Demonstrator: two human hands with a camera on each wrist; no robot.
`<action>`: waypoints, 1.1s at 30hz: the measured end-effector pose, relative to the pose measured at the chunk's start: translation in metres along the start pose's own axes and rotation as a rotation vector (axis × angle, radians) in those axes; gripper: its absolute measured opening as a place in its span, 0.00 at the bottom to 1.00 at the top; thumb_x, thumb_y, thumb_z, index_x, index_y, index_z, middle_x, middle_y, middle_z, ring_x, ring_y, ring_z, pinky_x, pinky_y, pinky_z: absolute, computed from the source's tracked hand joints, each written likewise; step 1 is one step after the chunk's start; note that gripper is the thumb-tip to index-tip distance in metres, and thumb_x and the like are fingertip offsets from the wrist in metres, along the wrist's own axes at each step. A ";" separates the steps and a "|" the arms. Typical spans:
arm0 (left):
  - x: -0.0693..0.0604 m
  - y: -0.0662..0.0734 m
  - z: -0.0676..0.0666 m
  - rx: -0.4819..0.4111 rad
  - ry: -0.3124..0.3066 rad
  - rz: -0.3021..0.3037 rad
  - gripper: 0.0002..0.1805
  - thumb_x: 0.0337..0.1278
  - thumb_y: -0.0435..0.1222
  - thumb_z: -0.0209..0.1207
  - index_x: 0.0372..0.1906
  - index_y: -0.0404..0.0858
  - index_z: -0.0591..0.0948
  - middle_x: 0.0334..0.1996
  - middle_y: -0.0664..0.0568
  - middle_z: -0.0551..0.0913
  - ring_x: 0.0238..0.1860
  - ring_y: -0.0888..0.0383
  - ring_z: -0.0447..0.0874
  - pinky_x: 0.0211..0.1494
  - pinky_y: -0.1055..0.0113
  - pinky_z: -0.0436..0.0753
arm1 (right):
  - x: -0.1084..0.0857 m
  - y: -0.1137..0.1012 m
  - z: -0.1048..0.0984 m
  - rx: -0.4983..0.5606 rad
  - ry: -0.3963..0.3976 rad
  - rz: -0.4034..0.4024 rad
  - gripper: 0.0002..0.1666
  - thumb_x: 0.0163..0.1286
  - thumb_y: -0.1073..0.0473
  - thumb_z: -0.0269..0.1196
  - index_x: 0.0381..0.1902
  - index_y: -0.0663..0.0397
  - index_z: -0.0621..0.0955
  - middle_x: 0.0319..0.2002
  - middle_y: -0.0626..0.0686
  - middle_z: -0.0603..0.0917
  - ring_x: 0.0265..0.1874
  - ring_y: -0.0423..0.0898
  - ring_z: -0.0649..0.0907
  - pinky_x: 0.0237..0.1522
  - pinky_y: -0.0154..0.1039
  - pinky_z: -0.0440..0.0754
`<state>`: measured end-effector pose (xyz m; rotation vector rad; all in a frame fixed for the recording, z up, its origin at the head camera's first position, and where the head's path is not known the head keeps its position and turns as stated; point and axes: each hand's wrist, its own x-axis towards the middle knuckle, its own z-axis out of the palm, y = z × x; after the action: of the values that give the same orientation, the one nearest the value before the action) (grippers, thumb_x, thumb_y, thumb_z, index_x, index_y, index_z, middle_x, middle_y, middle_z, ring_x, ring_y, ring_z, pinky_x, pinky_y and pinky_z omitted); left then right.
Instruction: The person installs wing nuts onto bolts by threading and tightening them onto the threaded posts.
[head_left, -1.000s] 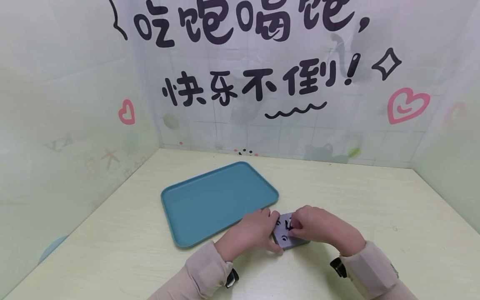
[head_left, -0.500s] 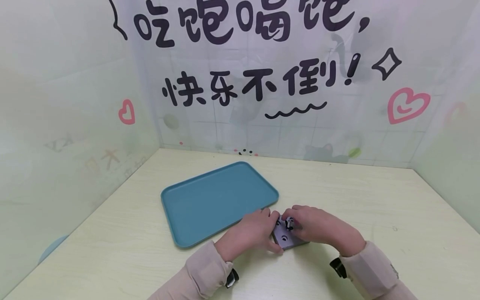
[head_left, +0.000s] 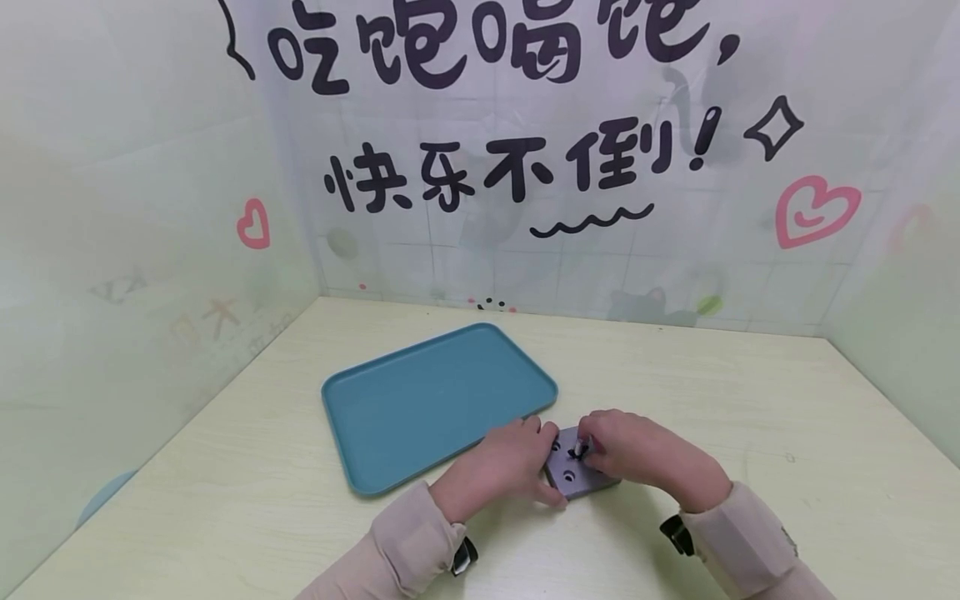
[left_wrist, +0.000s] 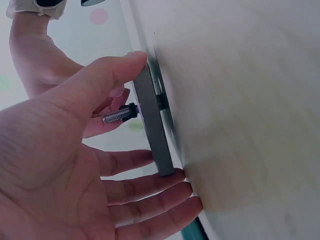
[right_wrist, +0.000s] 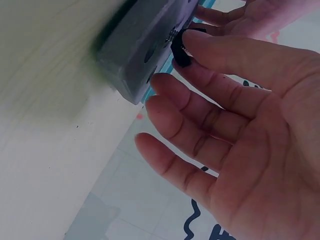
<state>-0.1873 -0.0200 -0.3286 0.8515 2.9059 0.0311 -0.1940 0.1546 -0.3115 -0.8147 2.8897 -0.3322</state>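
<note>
A flat grey block (head_left: 581,483) with several round holes lies on the table, seen edge-on in the left wrist view. My left hand (head_left: 506,458) grips it, thumb on the near edge and fingers on the far one. From the block's face sticks a threaded bolt (left_wrist: 115,116), and a black wing nut (left_wrist: 131,111) sits on its thread close to the block. With thumb and forefinger my right hand (head_left: 637,450) pinches the wing nut (right_wrist: 181,48); its other fingers are bent loosely beside the block. Fingers partly hide the nut in the head view.
Just beyond the left hand lies a blue rectangular tray (head_left: 442,396), its near right side close to the block. A printed curtain (head_left: 480,267) stands behind the pale table (head_left: 735,400), and more sheeting closes off both sides.
The right fingers have shifted left over the wing nut and then back right, and the nut's wings sit at a different angle. The left hand and block stay put.
</note>
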 end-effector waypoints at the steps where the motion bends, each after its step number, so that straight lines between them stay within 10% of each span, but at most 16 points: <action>1: 0.000 0.000 0.000 -0.003 -0.001 0.000 0.43 0.36 0.61 0.67 0.57 0.41 0.71 0.42 0.52 0.75 0.40 0.58 0.72 0.40 0.65 0.76 | 0.000 0.000 0.000 -0.001 -0.001 -0.004 0.04 0.56 0.68 0.63 0.28 0.55 0.78 0.25 0.45 0.74 0.25 0.40 0.71 0.28 0.35 0.70; 26: -0.001 -0.001 0.000 0.000 0.003 -0.002 0.43 0.36 0.62 0.67 0.58 0.43 0.70 0.42 0.52 0.75 0.38 0.59 0.70 0.39 0.66 0.75 | -0.001 -0.002 -0.002 0.039 -0.036 0.099 0.05 0.58 0.65 0.63 0.33 0.54 0.78 0.25 0.47 0.77 0.23 0.41 0.73 0.28 0.36 0.71; 33: -0.001 -0.001 -0.001 0.015 0.001 0.002 0.43 0.37 0.62 0.66 0.58 0.43 0.70 0.43 0.52 0.75 0.39 0.58 0.71 0.39 0.65 0.75 | -0.003 0.000 -0.001 -0.030 0.068 -0.118 0.16 0.60 0.73 0.53 0.39 0.49 0.79 0.28 0.45 0.75 0.25 0.37 0.71 0.28 0.32 0.71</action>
<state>-0.1870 -0.0218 -0.3279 0.8570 2.9099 0.0105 -0.1913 0.1564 -0.3104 -1.0006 2.9224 -0.3358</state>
